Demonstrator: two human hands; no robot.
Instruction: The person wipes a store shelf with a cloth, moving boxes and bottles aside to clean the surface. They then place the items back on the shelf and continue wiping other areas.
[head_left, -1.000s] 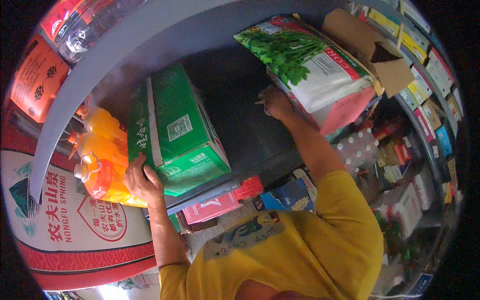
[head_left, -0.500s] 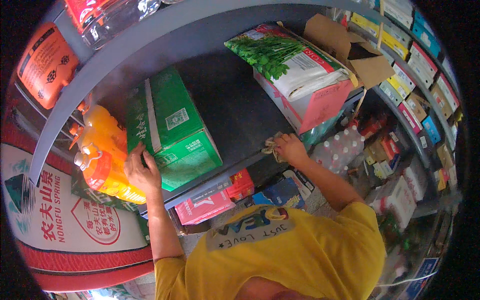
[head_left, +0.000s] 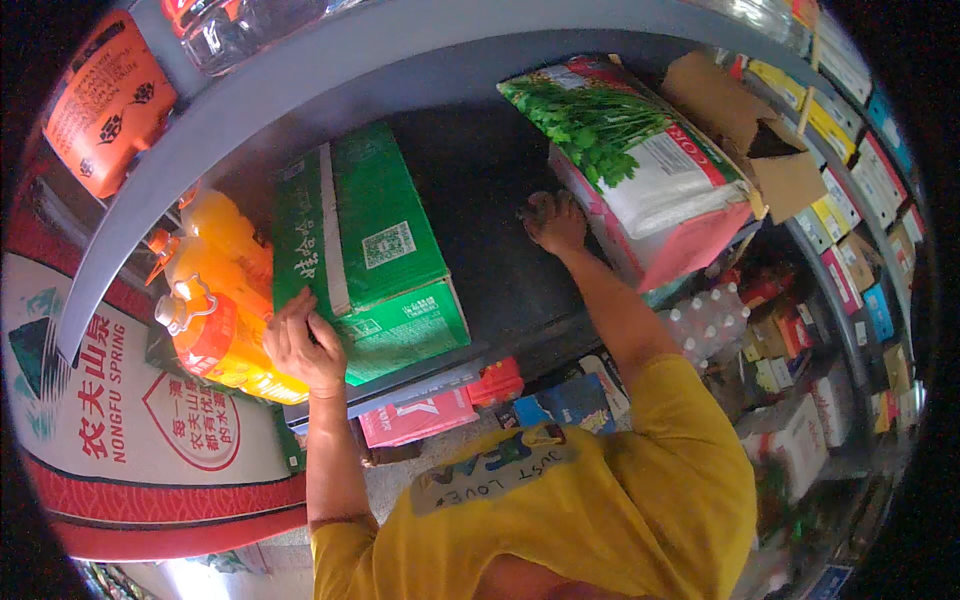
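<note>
My left hand [head_left: 305, 345] rests against the near left corner of a green cardboard box [head_left: 400, 290], between it and the orange drink bottles [head_left: 215, 335]. Its fingers are apart and slightly bent, not wrapped round anything. Deeper on the dark shelf board [head_left: 470, 190], my right hand [head_left: 556, 224] presses down with curled fingers. A crumpled rag [head_left: 527, 211] is bunched under those fingers, mostly hidden by shadow and the hand. Just right of this hand stands a pink carton [head_left: 690, 245], with a white package printed with green leaves [head_left: 640, 150] lying on it.
An open brown carton [head_left: 745, 135] stands at the far right. The grey upper shelf edge [head_left: 330, 85] curves overhead. Below the board are a pink box [head_left: 418, 415] and wrapped clear bottles [head_left: 710, 320]. A large red and white panel [head_left: 150, 410] stands at the left.
My right hand has moved with the rag from the shelf's front edge inward, beside the pink carton. My left hand remains at the green box's corner. The whole view has shifted slightly.
</note>
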